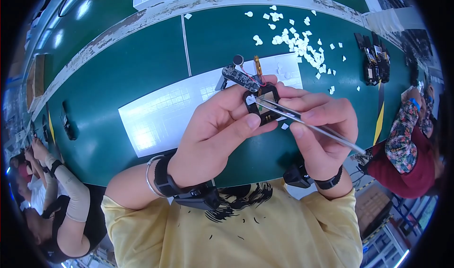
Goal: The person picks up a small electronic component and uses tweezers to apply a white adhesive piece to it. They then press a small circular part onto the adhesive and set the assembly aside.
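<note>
My left hand [208,131] grips a small black square device housing [270,94], with fingers and thumb around its left and lower edges. Out of its top stick a dark circuit board [240,78], a round black disc [238,60] on thin red wires and an orange flex cable [257,65]. My right hand [331,121] is closed on metal tweezers [326,132], held between thumb and fingers. Their tips reach a small white piece [250,99] at the housing's left edge; whether they pinch it I cannot tell. Some right fingers also steady the housing's far side.
Beneath my hands lies a white sheet [161,112] on the green table [104,93]. Many small white pieces [302,45] are scattered beyond it. Black device parts [376,62] are piled at the right, another [68,121] at the left. People [411,145] sit at both sides.
</note>
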The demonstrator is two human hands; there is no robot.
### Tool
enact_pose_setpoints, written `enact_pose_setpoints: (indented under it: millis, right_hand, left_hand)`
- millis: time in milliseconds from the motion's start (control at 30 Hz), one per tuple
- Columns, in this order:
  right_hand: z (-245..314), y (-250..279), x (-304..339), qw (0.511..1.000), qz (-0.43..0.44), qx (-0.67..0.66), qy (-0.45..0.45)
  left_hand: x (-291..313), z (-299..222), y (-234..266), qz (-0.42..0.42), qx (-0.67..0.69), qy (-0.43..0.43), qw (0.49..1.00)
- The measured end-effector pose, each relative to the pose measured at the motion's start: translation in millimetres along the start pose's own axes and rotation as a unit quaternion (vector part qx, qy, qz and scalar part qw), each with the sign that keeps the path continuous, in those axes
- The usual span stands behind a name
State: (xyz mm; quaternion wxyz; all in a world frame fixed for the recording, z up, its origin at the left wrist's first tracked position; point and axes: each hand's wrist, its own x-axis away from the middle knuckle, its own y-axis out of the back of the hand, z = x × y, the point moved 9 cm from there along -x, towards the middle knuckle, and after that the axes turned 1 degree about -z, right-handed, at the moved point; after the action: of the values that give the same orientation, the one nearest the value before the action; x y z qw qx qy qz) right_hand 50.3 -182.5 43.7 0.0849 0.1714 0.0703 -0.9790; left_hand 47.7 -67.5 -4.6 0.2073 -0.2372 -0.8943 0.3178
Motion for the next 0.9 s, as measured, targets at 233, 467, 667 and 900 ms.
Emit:
enact_pose_setpoints:
  millis: [233,467,667,900]
  right_hand:
    - [21,-29,4,0.944,0.109,0.288,0.118]
    - [21,-18,3,0.97,0.104,0.208,0.076]
    - [20,-17,2,0.967,0.102,0.221,0.071]
    - [22,-12,1,0.976,0.054,0.187,0.101]
  left_hand:
    - [-2,-4,2,-0.006,0.034,0.014,0.999]
    - [0,-4,0,0.005,0.053,0.035,0.998]
    - [0,-5,-3,0.009,0.062,0.02,0.998]
    - [2,-5,-6,0.015,0.071,0.012,0.997]
